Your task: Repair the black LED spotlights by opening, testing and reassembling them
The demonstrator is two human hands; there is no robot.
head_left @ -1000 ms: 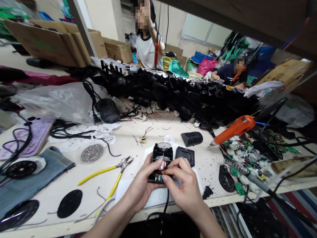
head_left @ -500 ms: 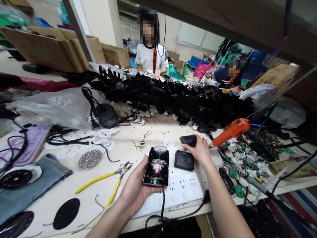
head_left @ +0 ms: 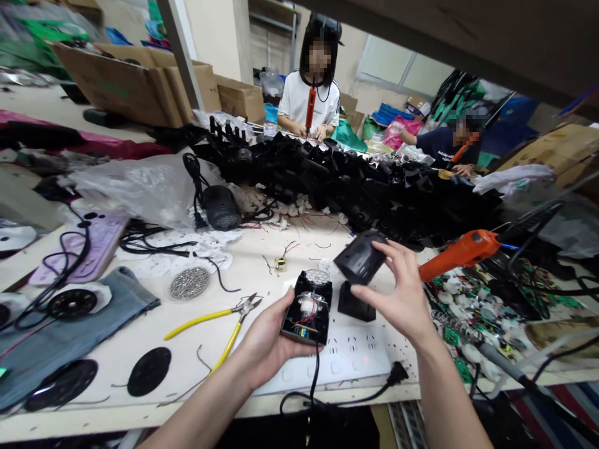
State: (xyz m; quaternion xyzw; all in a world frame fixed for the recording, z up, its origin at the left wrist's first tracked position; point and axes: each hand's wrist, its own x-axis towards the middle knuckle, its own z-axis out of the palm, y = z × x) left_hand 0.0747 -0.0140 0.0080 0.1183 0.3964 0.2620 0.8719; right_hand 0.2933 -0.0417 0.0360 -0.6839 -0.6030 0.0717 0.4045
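My left hand (head_left: 266, 346) grips an opened black device housing (head_left: 307, 308) from its left side and below. Inside it show a white round part, red wires and a small circuit board, and a black cord runs out of its lower end. My right hand (head_left: 400, 287) holds a curved black cover (head_left: 361, 255) between thumb and fingers, tilted in the air to the right of the housing. Beneath that cover a square black part (head_left: 355, 302) rests by the white power strip (head_left: 341, 362). Cover and housing are apart.
Yellow-handled cutters (head_left: 231, 321) and a dish of screws (head_left: 189, 283) lie left. An orange electric screwdriver (head_left: 461, 254) is at right beside loose circuit boards (head_left: 496, 312). Black housings (head_left: 318, 171) are heaped at the back. Two people sit beyond, one in a white shirt (head_left: 299, 103).
My right hand has raised the black cover off the table and tipped it up near the housing. My left hand still holds the housing. The camera view has swung somewhat left.
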